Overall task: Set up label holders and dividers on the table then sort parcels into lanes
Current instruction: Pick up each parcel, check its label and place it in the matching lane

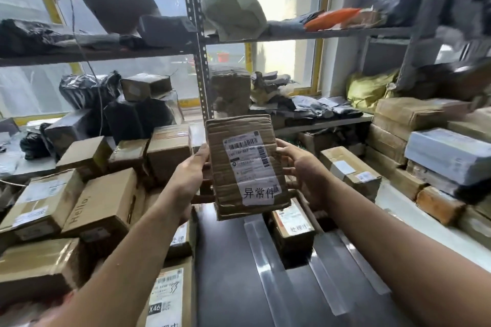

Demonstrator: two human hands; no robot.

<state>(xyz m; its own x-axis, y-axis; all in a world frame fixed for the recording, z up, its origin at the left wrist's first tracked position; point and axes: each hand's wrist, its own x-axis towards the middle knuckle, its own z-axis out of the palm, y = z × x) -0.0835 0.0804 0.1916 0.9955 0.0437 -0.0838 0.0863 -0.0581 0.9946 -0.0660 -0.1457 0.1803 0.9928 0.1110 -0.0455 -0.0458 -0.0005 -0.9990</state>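
Parcel (pixel 228 180): a flat brown carton, creased and taped, held upright in the air above the far end of the desk (pixel 228 281), its printed face toward me. My left grip (pixel 191 171) is closed on the parcel's left edge. My right grip (pixel 305 167) grasps the right edge, thumb at the front and fingers passing behind.

Containers: every carton in view is sealed, so contents cannot be determined.
- The upper shelf (pixel 332 33) carries dark and grey mailer bags, an orange one and a tilted box.
- To my left, brown cartons are stacked in a loose heap.
- To my right, cartons and a pale blue-grey wrapped parcel (pixel 449 154) are stacked in layers.
- On the dark desk, a small carton (pixel 291 233) sits between clear strips (pixel 261 255) that run lengthwise, directly below the held parcel.

Writing:
- The shipping label (pixel 248 162) on the held parcel shows barcodes and fine print too blurred to read. Its lower part reads "异常件" in large characters.
- One left carton (pixel 101 210) reads "Hello."
- A near carton (pixel 166 297) shows "X46".
- The small carton's label characters are only partly legible.
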